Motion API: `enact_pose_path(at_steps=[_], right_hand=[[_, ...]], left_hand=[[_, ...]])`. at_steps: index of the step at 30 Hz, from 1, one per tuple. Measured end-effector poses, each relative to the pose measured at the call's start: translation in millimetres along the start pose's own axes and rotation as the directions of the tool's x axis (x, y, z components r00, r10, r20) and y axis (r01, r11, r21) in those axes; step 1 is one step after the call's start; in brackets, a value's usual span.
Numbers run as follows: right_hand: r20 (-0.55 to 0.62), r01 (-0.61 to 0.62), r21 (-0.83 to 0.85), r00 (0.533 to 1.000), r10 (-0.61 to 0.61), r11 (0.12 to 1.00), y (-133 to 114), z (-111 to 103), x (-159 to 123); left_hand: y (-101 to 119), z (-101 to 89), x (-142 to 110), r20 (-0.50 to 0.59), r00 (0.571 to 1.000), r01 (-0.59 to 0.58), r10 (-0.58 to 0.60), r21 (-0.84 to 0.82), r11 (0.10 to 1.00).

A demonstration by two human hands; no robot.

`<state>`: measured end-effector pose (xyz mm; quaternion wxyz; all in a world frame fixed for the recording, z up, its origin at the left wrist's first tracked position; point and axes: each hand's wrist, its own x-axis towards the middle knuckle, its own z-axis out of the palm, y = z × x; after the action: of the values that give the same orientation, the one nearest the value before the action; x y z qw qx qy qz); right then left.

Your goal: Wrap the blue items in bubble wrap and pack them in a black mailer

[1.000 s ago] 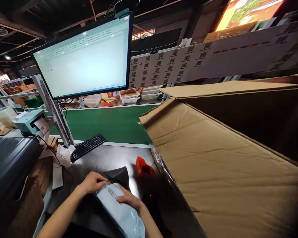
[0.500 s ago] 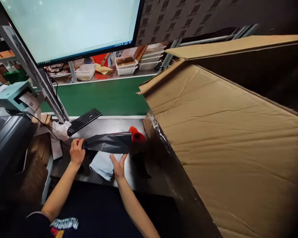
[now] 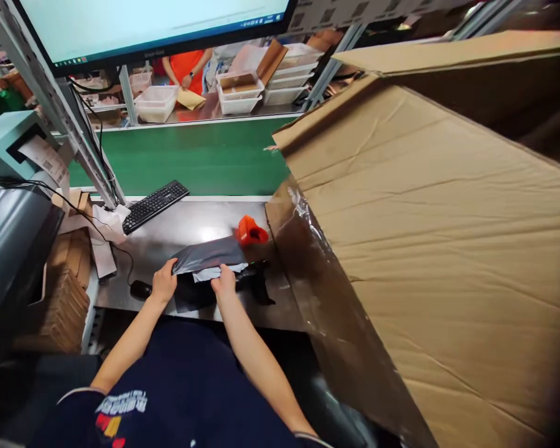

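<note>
My left hand [image 3: 165, 281] is closed on the left edge of a dark grey plastic mailing bag [image 3: 210, 252]. A light blue-white folded bundle, perhaps cloth [image 3: 206, 274], lies mostly inside the bag, with only a strip showing along its near side. My right hand [image 3: 224, 281] grips that strip, thumb on top, at the bag's mouth. Beyond the bag's right end sits an orange-red object [image 3: 251, 231] of unclear kind. Black material [image 3: 259, 287] lies on the metal bench to the right of my right hand.
A keyboard [image 3: 155, 206] and a mouse [image 3: 140, 289] are on the bench. A large cardboard box [image 3: 424, 236] fills the right side. A monitor [image 3: 168, 31] hangs above a green conveyor [image 3: 191, 152]. A label printer [image 3: 12, 143] stands left. Across the conveyor is a person in orange [image 3: 193, 68].
The light bundle has gone from lying in front of the bag to mostly inside it. My left hand has come closer to my right hand. The camera view has tilted down.
</note>
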<state>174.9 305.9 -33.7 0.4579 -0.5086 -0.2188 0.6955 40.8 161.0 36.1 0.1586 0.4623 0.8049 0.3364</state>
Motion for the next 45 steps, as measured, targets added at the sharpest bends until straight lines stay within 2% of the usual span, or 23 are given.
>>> enact_pose_path(at_steps=[3,6,9,11,13,15,16,18,19,21,24,28,30,32,34,36,39,40,42,43,45], right_hand=[[-0.056,0.02,-0.069,0.998,-0.024,0.997,16,14,3],[0.023,-0.003,-0.193,1.0,0.007,0.981,33,11,-6],[0.132,-0.039,-0.382,0.987,0.096,0.923,36,-20,-17],[0.137,-0.013,-0.499,0.986,0.094,0.867,25,-48,-16],[0.103,0.06,-0.573,0.995,-0.001,0.817,9,-71,-4],[0.125,0.181,-0.715,0.983,-0.132,0.675,-7,-80,17],[0.166,0.234,-0.787,0.971,-0.169,0.571,-12,-79,28],[0.26,0.305,-0.873,0.951,-0.167,0.381,-18,-70,49],[0.29,0.323,-0.886,0.946,-0.146,0.332,-19,-65,56],[0.31,0.338,-0.88,0.941,-0.136,0.333,-19,-55,63],[0.341,0.374,-0.875,0.927,-0.158,0.308,-21,-51,57],[0.397,0.423,-0.873,0.905,-0.152,0.244,-41,-59,42],[0.411,0.439,-0.874,0.897,-0.163,0.208,-60,-59,41],[0.415,0.446,-0.878,0.891,-0.185,0.174,-85,-49,45],[0.414,0.448,-0.883,0.885,-0.215,0.14,-116,-26,55],[0.413,0.451,-0.886,0.874,-0.258,0.108,-152,9,66],[0.408,0.461,-0.883,0.844,-0.347,0.084,-211,65,71],[0.412,0.478,-0.874,0.822,-0.393,0.085,-228,79,68],[0.428,0.543,-0.835,0.746,-0.51,0.093,-253,93,56],[0.437,0.584,-0.806,0.695,-0.571,0.094,-258,93,49],[0.444,0.648,-0.757,0.606,-0.66,0.086,-255,79,35]], left_hand=[[-1,13.2,-5,-0.006,0.999,0.049,-0.048,0.075,0.996],[-11,24.1,0,-0.036,0.992,0.123,-0.122,0.041,0.992],[-33,28.3,10,-0.041,0.96,0.273,-0.277,-0.076,0.959],[-49,30.3,13,-0.047,0.928,0.359,-0.371,-0.161,0.919],[-63,34.2,12,-0.062,0.908,0.392,-0.414,-0.216,0.894],[-71,40.3,11,-0.074,0.896,0.41,-0.438,-0.24,0.88],[-73,43.7,10,-0.072,0.891,0.419,-0.448,-0.249,0.873],[-75,49.5,11,-0.058,0.883,0.435,-0.466,-0.272,0.858],[-75,51.2,12,-0.052,0.88,0.44,-0.471,-0.284,0.852],[-73,51.5,16,-0.053,0.874,0.449,-0.483,-0.293,0.844],[-68,44.2,22,-0.067,0.866,0.461,-0.495,-0.276,0.843],[-61,21.1,32,-0.021,0.878,0.462,-0.478,-0.221,0.859],[-55,2.1,43,0.027,0.886,0.461,-0.464,-0.176,0.87],[-46,-21.7,62,0.086,0.891,0.454,-0.446,-0.12,0.883],[-29,-47.7,93,0.141,0.894,0.437,-0.426,-0.061,0.897],[-5,-73.8,134,0.167,0.902,0.405,-0.398,-0.006,0.914],[43,-113.8,195,0.125,0.935,0.329,-0.333,0.049,0.943],[58,-127.5,210,0.104,0.946,0.302,-0.307,0.059,0.951],[83,-153.3,229,0.061,0.967,0.245,-0.249,0.068,0.967],[91,-163.6,231,0.032,0.979,0.199,-0.202,0.073,0.977],[93,-173.8,224,-0.039,0.996,0.083,-0.079,0.096,0.992]])
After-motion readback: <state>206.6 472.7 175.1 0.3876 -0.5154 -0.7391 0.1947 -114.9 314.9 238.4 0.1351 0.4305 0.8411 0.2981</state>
